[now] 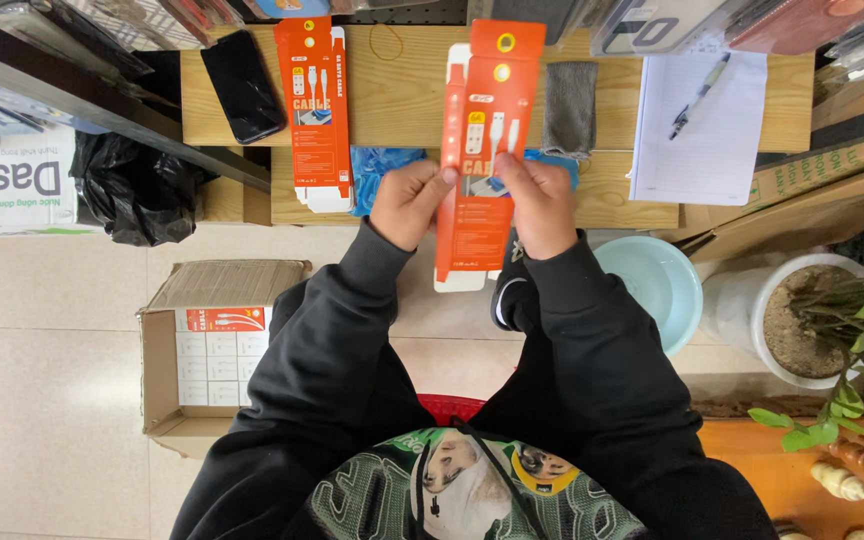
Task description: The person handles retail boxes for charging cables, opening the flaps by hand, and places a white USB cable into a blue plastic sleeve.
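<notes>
1. Orange cable box (pixel 482 150): held upright over the wooden tabletop (pixel 402 100), pinched at mid-length by left hand (pixel 410 203) and right hand (pixel 540 205) (fingers pressed on both edges).
2. Second orange box (pixel 317 110): lying flat, left of it.

Held orange box (pixel 479 150): mid section was covered by left hand (pixel 410 203) + right hand (pixel 540 208), so the print there couldn't be checked. Blue packet (pixel 384 170) on desk (pixel 402 95) was mostly hidden behind both boxes and the hands. Potted plant (pixel 857 330) was cut off by right edge. Items along top edge were cropped, kinds unclear. Cardboard box (pixel 207 350) contents were too small to tell apart.
</notes>
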